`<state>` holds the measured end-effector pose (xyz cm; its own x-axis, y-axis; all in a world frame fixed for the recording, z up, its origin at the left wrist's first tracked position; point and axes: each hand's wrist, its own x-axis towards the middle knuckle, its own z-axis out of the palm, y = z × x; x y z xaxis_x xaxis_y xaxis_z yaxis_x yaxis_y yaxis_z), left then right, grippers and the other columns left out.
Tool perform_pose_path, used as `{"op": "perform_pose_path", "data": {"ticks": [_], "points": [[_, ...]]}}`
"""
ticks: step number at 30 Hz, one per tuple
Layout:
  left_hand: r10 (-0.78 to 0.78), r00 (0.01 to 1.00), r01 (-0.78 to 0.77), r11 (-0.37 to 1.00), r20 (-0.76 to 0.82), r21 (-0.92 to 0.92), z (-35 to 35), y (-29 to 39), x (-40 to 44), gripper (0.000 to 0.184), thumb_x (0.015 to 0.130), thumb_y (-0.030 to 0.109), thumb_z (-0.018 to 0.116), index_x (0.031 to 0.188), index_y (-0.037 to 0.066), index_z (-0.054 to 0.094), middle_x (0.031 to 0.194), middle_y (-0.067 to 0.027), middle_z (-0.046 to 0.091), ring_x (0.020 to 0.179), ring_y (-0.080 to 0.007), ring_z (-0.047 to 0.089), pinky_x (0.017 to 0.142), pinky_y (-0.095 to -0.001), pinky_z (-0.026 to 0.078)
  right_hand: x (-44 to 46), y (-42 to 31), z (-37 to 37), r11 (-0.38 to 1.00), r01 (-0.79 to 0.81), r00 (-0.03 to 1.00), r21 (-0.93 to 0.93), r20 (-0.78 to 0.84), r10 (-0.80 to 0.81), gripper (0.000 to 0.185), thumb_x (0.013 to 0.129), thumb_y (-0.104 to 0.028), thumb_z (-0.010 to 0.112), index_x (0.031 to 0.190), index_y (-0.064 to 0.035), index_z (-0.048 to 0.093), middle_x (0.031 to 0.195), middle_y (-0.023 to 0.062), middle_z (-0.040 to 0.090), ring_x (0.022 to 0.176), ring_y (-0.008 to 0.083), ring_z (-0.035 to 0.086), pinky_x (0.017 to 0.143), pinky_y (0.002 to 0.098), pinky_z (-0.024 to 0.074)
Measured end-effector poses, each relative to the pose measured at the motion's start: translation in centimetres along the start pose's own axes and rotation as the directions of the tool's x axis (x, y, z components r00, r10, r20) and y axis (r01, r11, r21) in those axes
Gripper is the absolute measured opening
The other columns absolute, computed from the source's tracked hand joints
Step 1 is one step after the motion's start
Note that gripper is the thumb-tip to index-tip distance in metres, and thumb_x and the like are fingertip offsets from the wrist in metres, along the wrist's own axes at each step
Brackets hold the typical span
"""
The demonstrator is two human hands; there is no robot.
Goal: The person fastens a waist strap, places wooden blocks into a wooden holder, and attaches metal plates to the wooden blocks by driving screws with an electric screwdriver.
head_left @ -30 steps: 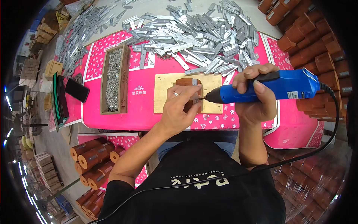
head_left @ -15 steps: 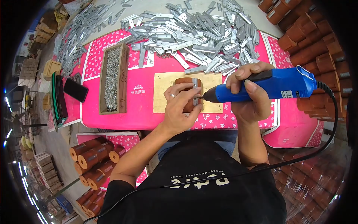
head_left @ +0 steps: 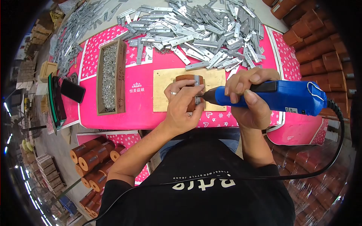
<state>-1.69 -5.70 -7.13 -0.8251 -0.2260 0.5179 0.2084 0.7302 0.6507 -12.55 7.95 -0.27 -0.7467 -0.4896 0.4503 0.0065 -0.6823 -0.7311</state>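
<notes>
Pink tabletop edge [head_left: 113, 125] runs near left grip [head_left: 182, 109] pinching brown piece [head_left: 184, 78] and right grip [head_left: 254, 114] clasping blue driver [head_left: 298, 97].

"恒美菇娘" [head_left: 137, 90] stands beneath a crown emblem [head_left: 136, 85] on the pink tablecloth [head_left: 145, 111], left of centre. On the near black T-shirt [head_left: 200, 205], upside down, "FORESTMENSTYLE JEANS" [head_left: 201, 176] adjoins larger pale letters [head_left: 203, 184]. The handwriting [head_left: 120, 75] on the left wooden box [head_left: 120, 94] and the right-hand blue electric screwdriver's [head_left: 288, 98] label [head_left: 291, 110] seem too small to read.

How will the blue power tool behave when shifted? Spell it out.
The blue power tool will probably feel rigid: its casing shows no bend in the right hand. Its black cord looks floppy and may tug, since it curves and runs across the shirt. Laid down, the tool might not roll freely, as its rear looks boxy.
</notes>
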Motion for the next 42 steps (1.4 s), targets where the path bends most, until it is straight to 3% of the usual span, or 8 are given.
{"op": "perform_pose_path", "data": {"ticks": [7,14,15,20,26,32,37,42], "points": [[0.038,0.999,-0.038,0.999,-0.022,-0.008,0.7,-0.7,-0.5,0.054,0.065,0.006,0.072,0.117,0.004,0.056,0.107,-0.0101,0.062,0.112,-0.0295,0.052,0.096,-0.0437,0.028,0.3,0.5,-0.8,0.999,0.034,0.988,-0.023,0.153,-0.030,0.034,0.076,-0.003,0.061,0.107,-0.0049,0.047,0.085,0.0151,0.057,0.062,0.0186,0.054,0.065,0.0359,0.0474],[-0.215,0.914,0.156,0.969,0.343,0.191,-3.0,-3.5,-0.8,0.127,0.052,0.035,0.088,0.148,0.001,0.012,0.146,-0.0247,0.028,0.137,-0.0418,0.024,0.111,-0.0505,0.016,2.1,-1.9,-2.1,0.956,0.189,0.936,0.223,0.255,-0.244,0.036,0.076,-0.003,0.059,0.110,-0.0017,0.047,0.100,0.0232,0.061,0.066,0.0203,0.058,0.068,0.0360,0.0520],[-0.243,0.892,0.189,0.967,0.382,0.173,-3.2,-3.8,-0.6,0.126,0.052,0.032,0.089,0.148,0.003,0.013,0.146,-0.0237,0.028,0.136,-0.0413,0.026,0.112,-0.0498,0.018,1.8,-3.0,-2.2,0.977,0.166,0.955,0.131,0.226,-0.193,0.037,0.075,-0.013,0.060,0.110,-0.0068,0.049,0.099,0.0113,0.060,0.065,0.0182,0.055,0.069,0.0370,0.0465],[-0.237,0.872,0.278,0.960,0.429,-0.036,-4.4,-2.8,1.4,0.120,0.052,0.022,0.089,0.148,0.009,0.019,0.139,-0.0219,0.035,0.129,-0.0399,0.034,0.109,-0.0476,0.029,0.1,-2.8,-3.9,0.986,0.135,0.991,-0.096,0.011,-0.134,0.035,0.074,-0.009,0.058,0.107,-0.0035,0.048,0.094,0.0146,0.059,0.066,0.0196,0.055,0.069,0.0378,0.0467],[-0.142,0.854,0.095,0.988,0.500,0.119,-4.4,-0.7,2.8,0.111,0.053,0.019,0.088,0.145,0.011,0.027,0.131,-0.0211,0.039,0.122,-0.0394,0.038,0.103,-0.0454,0.036,-1.9,-0.7,-4.9,0.997,0.031,0.988,-0.071,-0.149,-0.042,0.035,0.071,-0.001,0.060,0.104,-0.0009,0.048,0.090,0.0196,0.061,0.067,0.0214,0.058,0.065,0.0330,0.0501],[-0.109,0.916,0.124,0.992,0.386,-0.014,-5.1,-1.9,4.9,0.070,0.065,0.028,0.081,0.124,0.000,0.053,0.115,-0.0238,0.053,0.107,-0.0382,0.050,0.094,-0.0451,0.043,-2.9,1.1,-5.0,0.981,-0.007,0.991,-0.192,-0.134,-0.019,0.036,0.073,0.006,0.064,0.105,0.0015,0.049,0.093,0.0173,0.064,0.077,0.0171,0.062,0.070,0.0296,0.0509],[-0.218,0.838,0.055,0.946,0.500,0.319,0.4,-8.9,10.8,0.040,0.069,0.035,0.079,0.087,0.001,0.067,0.083,-0.0144,0.066,0.084,-0.0312,0.064,0.073,-0.0409,0.050,-3.1,1.5,-4.0,0.972,-0.013,0.996,-0.236,-0.089,-0.008,0.035,0.076,0.006,0.064,0.106,0.0008,0.047,0.092,0.0174,0.064,0.075,0.0164,0.062,0.069,0.0293,0.0517],[-0.347,0.615,-0.027,0.888,0.708,0.459,3.5,-8.2,13.2,0.040,0.070,0.036,0.078,0.089,0.002,0.067,0.087,-0.0169,0.067,0.084,-0.0338,0.064,0.072,-0.0419,0.050,-3.2,1.6,-3.8,0.977,-0.024,0.991,-0.210,-0.136,-0.005,0.035,0.076,0.006,0.065,0.106,0.0007,0.047,0.092,0.0171,0.064,0.075,0.0159,0.062,0.069,0.0288,0.0519]]}}
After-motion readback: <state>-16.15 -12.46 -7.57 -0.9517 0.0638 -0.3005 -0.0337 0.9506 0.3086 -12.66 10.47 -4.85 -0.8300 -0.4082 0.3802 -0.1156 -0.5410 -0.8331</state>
